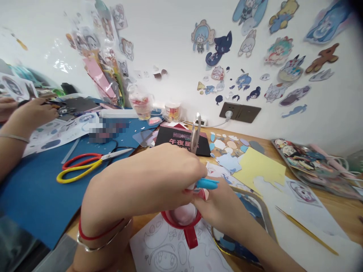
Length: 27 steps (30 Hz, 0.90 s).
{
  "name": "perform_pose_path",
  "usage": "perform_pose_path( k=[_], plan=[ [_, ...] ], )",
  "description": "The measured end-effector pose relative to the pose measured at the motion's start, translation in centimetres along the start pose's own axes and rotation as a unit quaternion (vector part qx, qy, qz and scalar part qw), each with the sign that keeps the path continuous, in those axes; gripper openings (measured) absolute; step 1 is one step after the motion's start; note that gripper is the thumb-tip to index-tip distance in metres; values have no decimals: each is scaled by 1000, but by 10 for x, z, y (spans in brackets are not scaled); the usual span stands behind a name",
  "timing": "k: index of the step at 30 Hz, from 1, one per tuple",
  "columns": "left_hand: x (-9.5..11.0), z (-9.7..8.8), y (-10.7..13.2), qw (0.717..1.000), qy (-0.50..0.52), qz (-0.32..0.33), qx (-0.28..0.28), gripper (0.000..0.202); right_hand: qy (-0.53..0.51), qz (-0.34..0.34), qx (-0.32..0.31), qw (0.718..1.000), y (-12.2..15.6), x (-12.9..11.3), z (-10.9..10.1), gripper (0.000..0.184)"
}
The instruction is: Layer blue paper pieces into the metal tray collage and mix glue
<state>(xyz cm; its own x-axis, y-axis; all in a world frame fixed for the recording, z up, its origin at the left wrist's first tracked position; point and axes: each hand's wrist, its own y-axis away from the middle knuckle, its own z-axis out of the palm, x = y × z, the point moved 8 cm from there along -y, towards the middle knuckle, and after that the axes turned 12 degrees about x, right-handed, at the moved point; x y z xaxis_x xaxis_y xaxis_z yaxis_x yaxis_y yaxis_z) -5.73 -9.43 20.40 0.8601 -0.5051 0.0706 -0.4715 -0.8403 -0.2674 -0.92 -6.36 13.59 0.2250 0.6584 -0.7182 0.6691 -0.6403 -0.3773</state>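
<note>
My left hand (159,177), with a red cord and silver bangle on its wrist, reaches across with curled fingers. It closes on a slim white-and-blue stick-like thing (208,184), whose blue end sticks out to the right. A shiny metal tool (195,134) rises behind the knuckles; which hand has it I cannot tell. My right hand (217,202) meets the left, thumb bent inward, with its grip mostly hidden. Just below both hands is a red mug (191,237) with something pale inside. Under it lies a sheet of line drawings (164,253).
Red-and-yellow-handled scissors (82,166) lie on a blue mat (36,204). At left, another person's hand (35,115) works over printed sheets. Gold tweezers (306,230), yellow paper (259,166), a tray of cutouts (266,215) and a black box (164,138) lie around.
</note>
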Motion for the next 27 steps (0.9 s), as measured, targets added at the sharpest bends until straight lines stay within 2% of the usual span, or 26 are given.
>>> perform_pose_path(
  k=[4, 10, 15, 19, 22, 27],
  plan=[
    [-1, 4, 2, 1000, -2, -13, -12, 12, -3, -18, 6, 1000, 2, -1, 1, 14],
    [1, 5, 0, 1000, -8, 6, 1, 23, 1, 1, 4, 1000, -1, 3, -1, 15],
    [-6, 6, 1, 999, -23, -20, 12, 18, 20, 2, -43, 999, -1, 4, 3, 9],
    [-12, 16, 4, 999, -12, -38, -21, 17, 47, 5, -85, 995, 3, 7, 10, 7],
    [-15, 18, 5, 998, -11, -57, -36, 20, 48, 3, -83, 995, 4, 5, 6, 7],
    [-14, 16, 4, 997, -12, -67, -29, 22, 5, -4, -50, 999, 0, -3, -6, 6]
  ],
)
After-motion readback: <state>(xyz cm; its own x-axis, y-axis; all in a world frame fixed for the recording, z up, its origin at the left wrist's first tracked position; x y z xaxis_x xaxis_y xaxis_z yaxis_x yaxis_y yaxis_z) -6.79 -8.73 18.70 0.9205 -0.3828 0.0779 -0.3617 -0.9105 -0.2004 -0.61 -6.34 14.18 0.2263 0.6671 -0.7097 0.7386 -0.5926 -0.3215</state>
